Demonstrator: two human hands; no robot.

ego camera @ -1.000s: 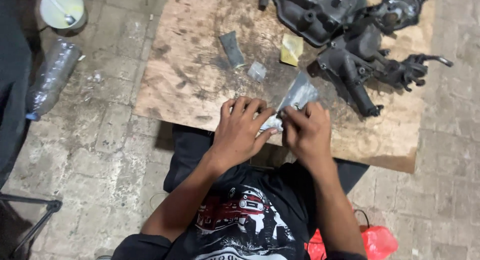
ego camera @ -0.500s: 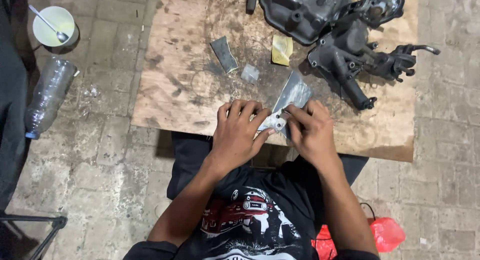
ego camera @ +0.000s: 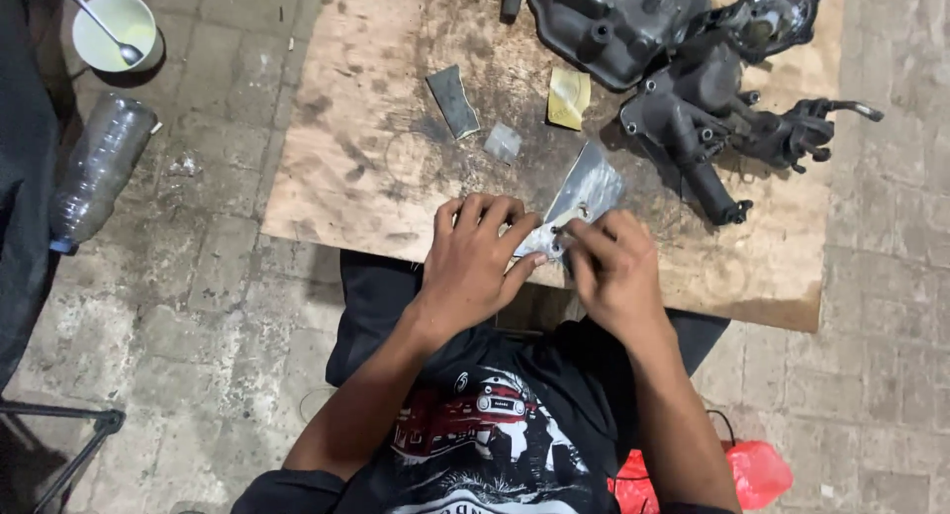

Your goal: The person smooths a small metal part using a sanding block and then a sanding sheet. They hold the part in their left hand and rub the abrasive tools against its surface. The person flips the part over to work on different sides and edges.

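Plywood worktop (ego camera: 376, 158), stained, lay on a grey brick floor (ego camera: 198, 306). Left hand (ego camera: 475, 262) and right hand (ego camera: 614, 272) both gripped a thin metal plate (ego camera: 584, 192) at its near edge, beside dark engine parts (ego camera: 683, 69).

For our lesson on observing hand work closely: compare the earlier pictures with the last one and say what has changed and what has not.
Little changed. Both hands, the left hand and the right hand, keep gripping the thin grey metal piece over the wooden board; nothing was taken up or let go. The view drifted slightly. The dark engine parts, yellow scrap, bowl and plastic bottle lie as before.
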